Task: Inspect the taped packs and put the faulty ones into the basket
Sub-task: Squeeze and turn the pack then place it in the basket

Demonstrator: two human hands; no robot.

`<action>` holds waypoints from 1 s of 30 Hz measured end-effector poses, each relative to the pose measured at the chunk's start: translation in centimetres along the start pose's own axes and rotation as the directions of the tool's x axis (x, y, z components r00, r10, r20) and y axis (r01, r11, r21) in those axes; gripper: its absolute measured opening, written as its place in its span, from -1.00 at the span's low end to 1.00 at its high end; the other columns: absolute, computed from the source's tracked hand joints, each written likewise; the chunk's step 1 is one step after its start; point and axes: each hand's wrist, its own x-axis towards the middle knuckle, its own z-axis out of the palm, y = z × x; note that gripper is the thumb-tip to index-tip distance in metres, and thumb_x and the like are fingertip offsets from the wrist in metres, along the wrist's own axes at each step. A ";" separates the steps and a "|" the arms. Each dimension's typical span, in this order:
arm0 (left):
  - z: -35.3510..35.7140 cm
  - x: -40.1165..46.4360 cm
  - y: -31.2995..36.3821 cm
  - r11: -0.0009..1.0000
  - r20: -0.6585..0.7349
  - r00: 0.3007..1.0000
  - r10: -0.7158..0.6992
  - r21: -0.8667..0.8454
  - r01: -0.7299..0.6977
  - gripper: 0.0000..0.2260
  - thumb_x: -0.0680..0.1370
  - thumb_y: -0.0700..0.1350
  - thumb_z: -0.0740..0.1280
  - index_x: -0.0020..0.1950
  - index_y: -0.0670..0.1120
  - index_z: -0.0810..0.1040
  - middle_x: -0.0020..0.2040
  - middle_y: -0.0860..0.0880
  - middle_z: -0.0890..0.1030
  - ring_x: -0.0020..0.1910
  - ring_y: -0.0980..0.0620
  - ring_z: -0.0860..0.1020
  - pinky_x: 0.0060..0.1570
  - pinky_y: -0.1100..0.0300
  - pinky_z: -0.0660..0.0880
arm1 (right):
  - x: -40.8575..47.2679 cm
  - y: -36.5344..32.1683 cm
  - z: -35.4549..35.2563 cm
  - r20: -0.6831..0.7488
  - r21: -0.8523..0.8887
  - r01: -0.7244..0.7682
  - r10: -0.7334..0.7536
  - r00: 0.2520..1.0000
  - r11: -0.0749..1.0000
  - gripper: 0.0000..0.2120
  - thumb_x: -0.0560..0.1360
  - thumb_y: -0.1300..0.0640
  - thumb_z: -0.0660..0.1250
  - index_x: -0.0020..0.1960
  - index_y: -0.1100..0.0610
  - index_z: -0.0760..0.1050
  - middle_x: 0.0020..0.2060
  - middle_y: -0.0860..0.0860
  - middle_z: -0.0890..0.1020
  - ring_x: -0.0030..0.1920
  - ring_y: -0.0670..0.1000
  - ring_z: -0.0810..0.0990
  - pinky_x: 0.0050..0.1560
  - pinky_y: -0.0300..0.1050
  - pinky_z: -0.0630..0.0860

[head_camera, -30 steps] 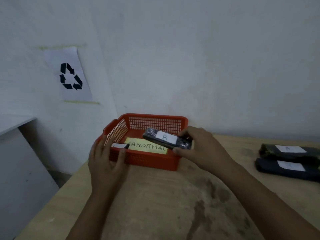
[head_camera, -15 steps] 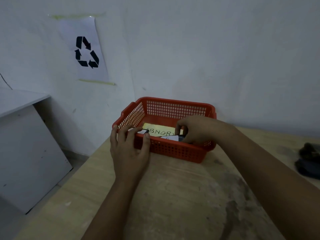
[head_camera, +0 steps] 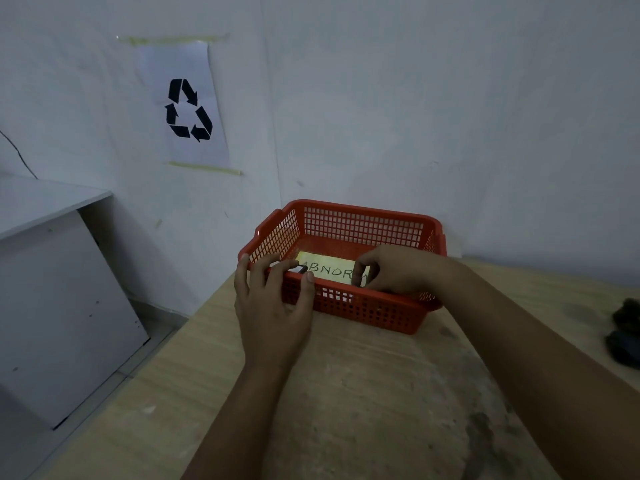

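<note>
The left hand [head_camera: 273, 306] rests on the near left corner of the red basket [head_camera: 363, 223], its fingers relaxed over the rim and its thumb on the front wall; it grasps nothing. The right hand [head_camera: 398, 271] reaches inside the basket with its fingers curled downward. I cannot tell if it holds something, because the front wall and the hand itself hide what is under the fingers. A small dark end of a pack [head_camera: 300, 269] shows just behind the rim near the left fingertips, lying inside the basket. On the basket floor is a yellow label [head_camera: 329, 270] with handwritten letters, partly covered by the right hand. The basket stands on a wooden table [head_camera: 346, 410]. At the right edge of the table lie other dark packs [head_camera: 625, 334], well apart from the basket. On the wall hangs a paper with a recycling sign [head_camera: 188, 109].
</note>
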 end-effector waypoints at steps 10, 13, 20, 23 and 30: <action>0.1 0.0 0.1 1.000 -0.003 1.000 -0.015 -0.019 0.015 -0.48 0.63 0.35 0.23 0.45 0.07 0.56 0.57 0.08 0.45 0.71 0.00 0.13 0.60 -0.25 0.28 | 0.9 0.1 0.2 0.035 -0.032 0.043 -0.041 0.999 0.999 -0.86 0.62 0.09 0.46 0.16 -0.06 0.69 0.14 -0.09 0.68 0.16 -0.02 0.67 0.19 -0.03 0.66; 0.2 0.0 0.0 1.000 -0.005 1.000 -0.021 -0.017 0.021 -0.46 0.62 0.37 0.21 0.45 0.07 0.56 0.57 0.08 0.45 0.71 0.00 0.13 0.60 -0.26 0.29 | 1.2 0.1 0.4 0.040 -0.019 0.041 -0.041 0.998 0.999 -0.84 0.62 0.09 0.46 0.19 -0.06 0.68 0.15 -0.10 0.68 0.17 -0.02 0.67 0.14 -0.10 0.65; 0.0 0.0 0.0 1.000 -0.013 1.000 -0.001 0.025 0.001 -0.52 0.63 0.34 0.24 0.42 0.10 0.57 0.57 0.06 0.47 0.71 -0.06 0.17 0.63 -0.36 0.18 | 0.1 -0.1 -0.1 -0.013 0.098 0.019 -0.017 1.000 0.995 -0.67 0.61 -0.11 0.46 0.35 -0.09 0.59 0.18 -0.13 0.66 0.15 -0.07 0.67 0.09 -0.13 0.63; -0.5 0.1 0.2 0.999 0.015 1.000 0.015 0.044 -0.015 -0.57 0.66 0.31 0.26 0.44 0.13 0.56 0.58 0.07 0.46 0.72 -0.06 0.14 0.65 -0.42 0.03 | -1.0 0.1 -0.1 -0.132 0.041 0.023 -0.017 0.991 0.999 -0.56 0.58 -0.12 0.50 0.41 -0.07 0.55 0.22 -0.12 0.65 0.21 -0.05 0.63 0.07 -0.17 0.58; -1.9 0.2 2.3 0.993 0.077 0.991 0.112 0.036 -0.115 -0.58 0.68 0.21 0.26 0.48 0.09 0.58 0.59 0.05 0.49 0.74 -0.08 0.10 0.61 -0.52 -0.11 | -6.9 1.6 -0.8 -0.441 -0.030 0.069 -0.075 0.894 0.997 -0.58 0.62 -0.09 0.45 0.45 -0.08 0.54 0.42 -0.10 0.59 0.39 -0.04 0.54 0.38 -0.04 0.50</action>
